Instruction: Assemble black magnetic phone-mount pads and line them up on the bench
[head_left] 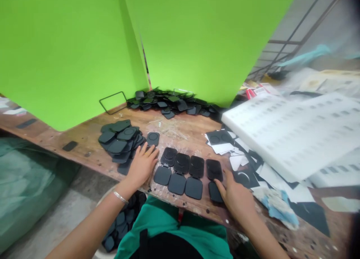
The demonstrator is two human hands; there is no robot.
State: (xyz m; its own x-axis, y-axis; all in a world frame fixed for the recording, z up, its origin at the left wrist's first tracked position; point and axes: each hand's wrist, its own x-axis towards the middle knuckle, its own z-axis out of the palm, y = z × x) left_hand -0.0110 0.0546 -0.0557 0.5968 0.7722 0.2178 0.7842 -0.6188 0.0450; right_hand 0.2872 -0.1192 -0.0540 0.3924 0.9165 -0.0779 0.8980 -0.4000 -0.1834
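Three black two-panel hinged pads (181, 163) lie unfolded side by side on the wooden bench, ring marks showing on their upper panels. Right of them is another hinged pad (214, 170). My right hand (237, 195) is on its right side, thumb over the lower panel near the hinge and forefinger along the edge. My left hand (143, 164) lies palm down with its fingers stretched out over a further black pad (153, 138), whose lower part is hidden. Just beyond that hand sits a heap of black pads (119, 137).
A larger pile of black pieces (171, 101) lies against the green panels (197, 45). White foam sheets (298, 131), paper scraps (267, 176) and a crumpled cloth (278, 206) cover the right side. Below the bench edge, a bin (99, 251) holds black pieces.
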